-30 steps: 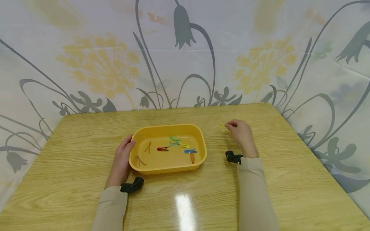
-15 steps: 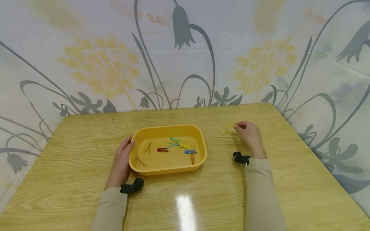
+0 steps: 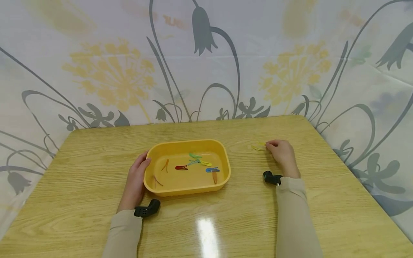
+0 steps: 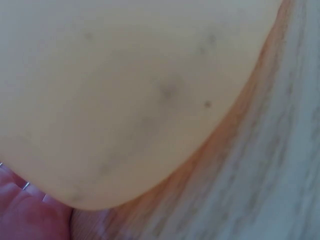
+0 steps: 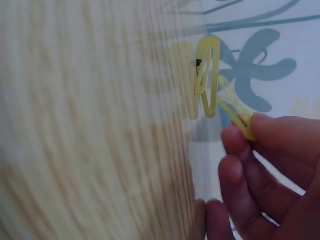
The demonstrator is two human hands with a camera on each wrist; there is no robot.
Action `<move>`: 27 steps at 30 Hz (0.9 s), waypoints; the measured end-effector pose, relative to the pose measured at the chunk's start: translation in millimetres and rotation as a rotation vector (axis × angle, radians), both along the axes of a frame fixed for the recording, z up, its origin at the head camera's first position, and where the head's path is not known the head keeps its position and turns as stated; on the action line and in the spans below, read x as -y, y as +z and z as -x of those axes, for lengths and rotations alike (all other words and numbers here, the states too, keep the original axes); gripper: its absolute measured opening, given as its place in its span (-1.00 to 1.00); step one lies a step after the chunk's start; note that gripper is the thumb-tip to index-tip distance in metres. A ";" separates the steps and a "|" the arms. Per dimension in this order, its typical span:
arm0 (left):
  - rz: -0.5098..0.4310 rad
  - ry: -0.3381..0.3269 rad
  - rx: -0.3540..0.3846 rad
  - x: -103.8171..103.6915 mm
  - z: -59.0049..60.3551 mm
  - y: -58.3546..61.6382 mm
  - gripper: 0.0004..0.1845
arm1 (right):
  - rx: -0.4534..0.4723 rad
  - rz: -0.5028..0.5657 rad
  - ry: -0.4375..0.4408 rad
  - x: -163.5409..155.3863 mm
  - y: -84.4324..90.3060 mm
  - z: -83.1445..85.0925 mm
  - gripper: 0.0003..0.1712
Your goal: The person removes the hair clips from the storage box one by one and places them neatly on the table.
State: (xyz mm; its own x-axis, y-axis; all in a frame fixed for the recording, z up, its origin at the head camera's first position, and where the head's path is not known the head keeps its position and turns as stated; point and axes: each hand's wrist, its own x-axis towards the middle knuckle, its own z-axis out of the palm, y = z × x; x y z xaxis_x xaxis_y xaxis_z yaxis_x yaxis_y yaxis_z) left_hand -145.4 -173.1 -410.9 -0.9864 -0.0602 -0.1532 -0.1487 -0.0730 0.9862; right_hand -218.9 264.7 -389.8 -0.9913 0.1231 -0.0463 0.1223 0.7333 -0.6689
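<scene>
Floral cloth (image 3: 113, 71) behind; wood-grain table (image 3: 245, 215) before it. Yellow clip (image 5: 238, 104), one: to the right of the tray (image 3: 187, 192), pinched at one end between thumb and fingers of the right hand (image 3: 283, 154); contact with the table unclear. Second clip (image 5: 214, 75), yellow: on the table, just beside. Tray, yellow: left end gripped by the left hand (image 3: 137, 175); coloured clips (image 3: 181, 167) inside. Handling, as judged: light, thin, stiff but springy, probably slick, hardly fragile; best nipped across one end.

Yellow blooms (image 3: 111, 73) at ten and two o'clock on that flowered backdrop (image 3: 264, 25) — wood-grained bench (image 3: 77, 165) below, white glare (image 3: 208, 238) at six.
</scene>
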 end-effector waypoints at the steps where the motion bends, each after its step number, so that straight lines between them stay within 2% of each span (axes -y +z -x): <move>1: -0.002 -0.001 0.000 0.0 -0.1 0.0 -0.47 | 0.010 0.000 -0.003 -0.6 -0.6 -0.1 -0.58; 13: -0.022 -0.001 0.004 0.4 0.8 -0.7 -0.48 | 0.051 -0.040 -0.012 -0.4 -3.5 -0.3 -0.62; 23: -0.024 0.000 -0.001 0.6 0.6 -0.9 -0.48 | 0.044 -0.057 0.004 -2.0 -4.2 0.4 -0.66; 27: -0.024 0.000 -0.004 0.7 1.3 -1.6 -0.48 | 0.041 -0.032 0.004 -2.8 -5.1 0.0 -0.65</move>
State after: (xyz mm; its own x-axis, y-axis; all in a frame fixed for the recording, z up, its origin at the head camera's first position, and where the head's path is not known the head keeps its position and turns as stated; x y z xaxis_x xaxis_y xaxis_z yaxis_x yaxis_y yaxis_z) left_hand -146.7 -173.8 -412.5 -0.9870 -0.0565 -0.1505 -0.1446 -0.0964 0.9848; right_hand -219.0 267.4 -394.9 -0.9891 0.1211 -0.0832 0.1462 0.7549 -0.6394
